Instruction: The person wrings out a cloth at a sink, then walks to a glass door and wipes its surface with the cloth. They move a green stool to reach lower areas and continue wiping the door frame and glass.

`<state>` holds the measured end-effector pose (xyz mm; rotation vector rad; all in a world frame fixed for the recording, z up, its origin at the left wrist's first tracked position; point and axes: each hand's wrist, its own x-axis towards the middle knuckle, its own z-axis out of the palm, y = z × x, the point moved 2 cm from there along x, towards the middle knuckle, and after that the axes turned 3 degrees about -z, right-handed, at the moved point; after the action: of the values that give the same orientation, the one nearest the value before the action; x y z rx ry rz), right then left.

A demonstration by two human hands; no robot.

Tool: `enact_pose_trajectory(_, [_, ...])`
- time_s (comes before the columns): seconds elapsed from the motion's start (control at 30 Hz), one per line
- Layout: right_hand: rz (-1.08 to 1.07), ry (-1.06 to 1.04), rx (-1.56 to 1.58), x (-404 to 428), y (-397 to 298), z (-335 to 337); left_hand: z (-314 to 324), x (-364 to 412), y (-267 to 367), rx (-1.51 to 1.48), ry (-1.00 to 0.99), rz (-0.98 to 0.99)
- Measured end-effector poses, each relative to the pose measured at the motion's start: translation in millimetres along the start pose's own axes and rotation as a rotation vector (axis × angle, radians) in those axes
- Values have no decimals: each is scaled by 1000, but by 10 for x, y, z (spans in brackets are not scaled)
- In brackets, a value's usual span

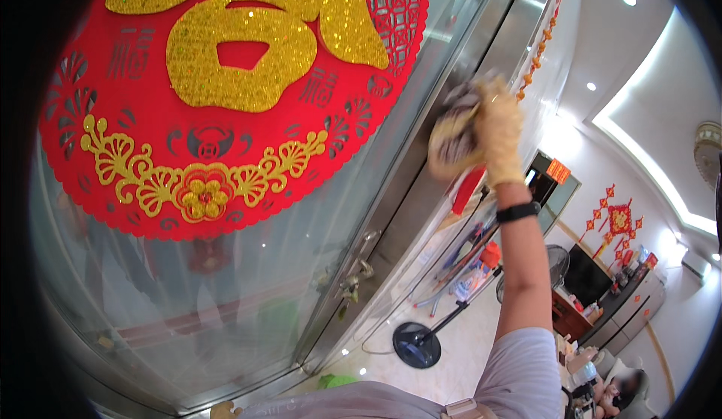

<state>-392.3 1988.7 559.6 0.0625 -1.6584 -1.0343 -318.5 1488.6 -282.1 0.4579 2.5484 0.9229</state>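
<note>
My right hand (499, 128), in a pale yellow glove with a black band at the wrist, is raised and grips a bunched cloth (454, 137). Motion blurs both the hand and the cloth, which is light with dark patches. The cloth lies against or just in front of the metal door frame (414, 157); contact is hard to judge. Left of it is a glass door panel (271, 283) bearing a round red paper-cut decoration (135, 137) with gold glitter ornament. Only a few gloved fingers of my left hand (225, 410) show at the bottom edge.
A door handle with keys (355, 278) sits low on the frame. Beyond it, a black round fan base (416, 344) stands on the tiled floor. A green object (337, 382) lies near the threshold. A person (617, 391) is at the lower right, beside a cluttered table.
</note>
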Motion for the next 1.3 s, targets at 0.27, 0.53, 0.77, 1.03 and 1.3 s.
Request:
enact_pose_trajectory(0.27, [-26,-344,-291,304,-208,57,-184,649,602,-44,-121,-15])
enact_pose_trajectory(0.53, [-208,-24,-281,814,600,189,-264,1014,1262,-38,-131,-16])
enact_pose_trajectory(0.77, [-60,370,-488,2094,1135,-122,-291,990,1502,-49,-130,-59])
enact_pose_trajectory(1.03, [77,205,-408,1344,544,596,-256,716,1327,-79,-140,-69])
enact_pose_trajectory(1.3, [-230,-409,-114,-1081,-1019,243,-272,156,830,-69,-208,-97])
